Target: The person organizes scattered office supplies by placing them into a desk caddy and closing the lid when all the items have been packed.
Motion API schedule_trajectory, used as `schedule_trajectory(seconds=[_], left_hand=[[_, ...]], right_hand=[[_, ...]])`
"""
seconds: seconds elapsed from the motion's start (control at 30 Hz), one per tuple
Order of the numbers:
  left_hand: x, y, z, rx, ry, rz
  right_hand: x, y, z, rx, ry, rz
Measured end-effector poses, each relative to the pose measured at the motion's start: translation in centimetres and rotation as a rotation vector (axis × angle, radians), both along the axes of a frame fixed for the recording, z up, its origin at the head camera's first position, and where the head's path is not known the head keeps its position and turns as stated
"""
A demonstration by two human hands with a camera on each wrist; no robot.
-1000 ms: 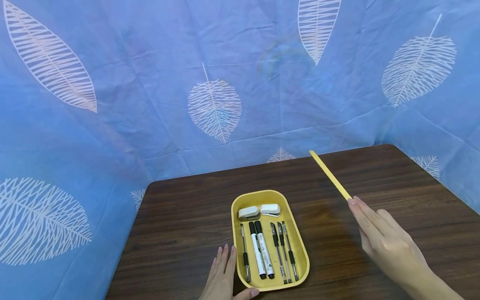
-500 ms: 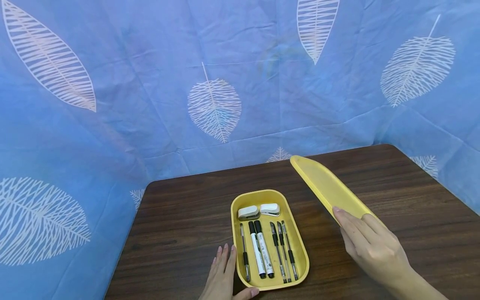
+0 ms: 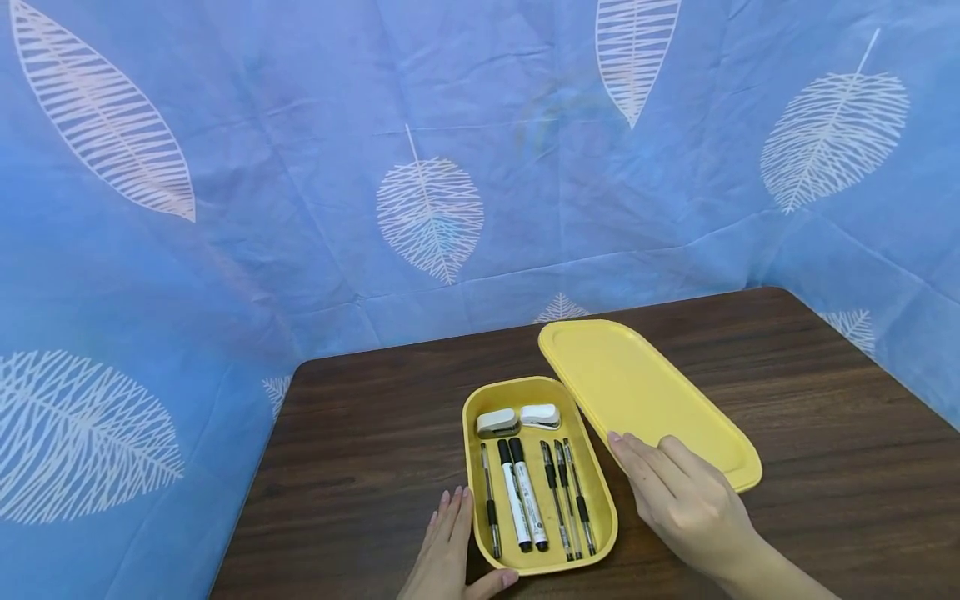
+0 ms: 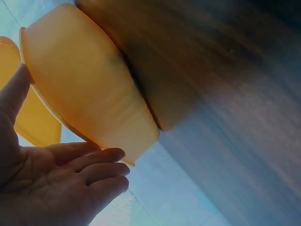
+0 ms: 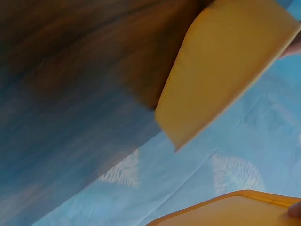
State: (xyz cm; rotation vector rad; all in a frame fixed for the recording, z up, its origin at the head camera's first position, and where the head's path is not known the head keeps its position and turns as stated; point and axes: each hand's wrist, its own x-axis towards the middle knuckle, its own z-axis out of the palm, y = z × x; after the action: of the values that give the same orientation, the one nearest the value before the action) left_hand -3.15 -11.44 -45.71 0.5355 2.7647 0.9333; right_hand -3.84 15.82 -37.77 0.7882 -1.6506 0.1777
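A yellow plastic box (image 3: 517, 390) stands uncovered on the table in the head view. Inside lie two white staplers (image 3: 497, 422), two black-capped markers (image 3: 514, 500) and several slim black-gripped pens (image 3: 557, 500). My left hand (image 3: 444, 554) lies along the box's left side with straight fingers, its thumb at the near rim; the left wrist view shows those fingertips by the box wall (image 4: 84, 80). My right hand (image 3: 693, 504) holds the yellow lid (image 3: 645, 392) by its near long edge. The lid hangs just right of the box, tilted. Its gripping thumb is hidden in the head view.
Dark wood-grain tabletop (image 3: 360, 467) spreads around the box. Behind it hangs a blue cloth (image 3: 322, 167) with white leaf prints, close to the table's far edge.
The lid has swung from edge-on to nearly flat, showing its broad face, as my right hand moved left toward the box. My left hand and the box have stayed in place.
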Motion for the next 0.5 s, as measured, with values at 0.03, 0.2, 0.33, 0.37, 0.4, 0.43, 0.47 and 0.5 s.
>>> schedule_trajectory(seconds=[0.03, 0.2, 0.33, 0.37, 0.4, 0.43, 0.47, 0.5], left_hand=[[0.0, 0.0, 0.0, -0.002, 0.001, -0.003], [0.0, 0.1, 0.1, -0.022, -0.009, -0.012], [0.1, 0.0, 0.2, -0.040, -0.004, -0.012], [0.1, 0.0, 0.2, -0.043, -0.006, -0.009], [0.1, 0.0, 0.3, -0.045, -0.003, -0.006], [0.1, 0.0, 0.4, -0.042, -0.008, -0.003], [0.1, 0.1, 0.6, -0.040, -0.015, 0.006], [0.1, 0.1, 0.9, -0.037, -0.021, 0.018]], right_hand=[[0.0, -0.3, -0.2, 0.006, -0.007, 0.002], [0.5, -1.6, -0.7, 0.028, -0.047, 0.017], [0.6, -2.8, -0.9, 0.036, -0.040, 0.047], [0.6, -3.2, -0.9, 0.039, -0.035, 0.058], [0.6, -3.4, -0.9, 0.043, -0.029, 0.065], [0.6, -3.7, -1.0, 0.044, -0.026, 0.073], [0.6, -3.9, -1.0, 0.046, -0.021, 0.081], [0.6, -4.1, -1.1, 0.049, -0.019, 0.086]])
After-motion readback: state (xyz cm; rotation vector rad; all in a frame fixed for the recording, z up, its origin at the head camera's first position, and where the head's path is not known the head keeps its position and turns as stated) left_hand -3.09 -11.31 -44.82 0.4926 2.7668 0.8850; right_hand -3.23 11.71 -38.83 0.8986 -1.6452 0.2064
